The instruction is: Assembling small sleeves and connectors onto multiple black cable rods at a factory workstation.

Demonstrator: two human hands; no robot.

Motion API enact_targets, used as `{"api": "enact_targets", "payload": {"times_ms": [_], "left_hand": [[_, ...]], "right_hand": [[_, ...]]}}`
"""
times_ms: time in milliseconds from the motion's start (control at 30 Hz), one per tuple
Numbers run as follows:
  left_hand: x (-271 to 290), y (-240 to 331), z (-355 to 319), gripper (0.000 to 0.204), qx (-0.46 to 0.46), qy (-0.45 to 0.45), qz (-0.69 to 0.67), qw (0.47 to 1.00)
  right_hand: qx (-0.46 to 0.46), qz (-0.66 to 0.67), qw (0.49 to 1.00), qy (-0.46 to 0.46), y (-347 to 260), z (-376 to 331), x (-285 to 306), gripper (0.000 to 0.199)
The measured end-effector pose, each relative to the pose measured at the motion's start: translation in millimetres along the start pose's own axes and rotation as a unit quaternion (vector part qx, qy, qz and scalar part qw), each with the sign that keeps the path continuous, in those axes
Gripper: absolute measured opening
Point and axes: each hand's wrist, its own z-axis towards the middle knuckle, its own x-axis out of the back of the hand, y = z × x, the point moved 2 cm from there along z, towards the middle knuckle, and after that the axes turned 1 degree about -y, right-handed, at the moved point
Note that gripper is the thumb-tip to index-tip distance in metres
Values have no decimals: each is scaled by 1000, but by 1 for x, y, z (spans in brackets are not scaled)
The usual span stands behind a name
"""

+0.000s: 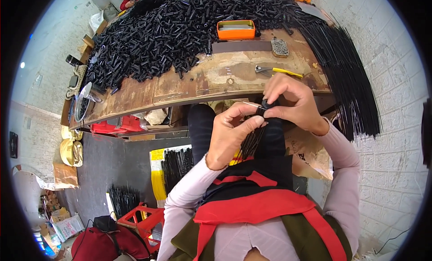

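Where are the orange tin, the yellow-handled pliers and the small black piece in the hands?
orange tin (236, 30), head view, on its grey lid.
yellow-handled pliers (288, 72), head view, on the yellow handle.
small black piece (269, 104), head view, on its rounded top between the fingertips of both hands.

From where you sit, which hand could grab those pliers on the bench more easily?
Probably the right hand. It is just below the pliers at the bench edge, while the left hand sits lower and farther away, gripping a bundle of thin black rods. Both pinch a small black piece.
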Motion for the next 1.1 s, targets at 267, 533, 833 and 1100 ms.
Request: {"api": "enact_targets", "payload": {"times_ms": [267,533,833,1100], "left_hand": [[-10,-20,15,19,56,-77,-68,993],[-25,-42,30,18,121,-136,-177,967],[-28,-18,15,23,-149,99,312,933],[0,32,14,40,-144,104,164,970]], "right_hand": [[-53,98,994,8,6,-22,24,26],[-41,221,974,0,17,-42,32,23],[39,-102,982,152,10,-27,-14,24],[-219,160,960,73,68,-41,-51,19]]}}
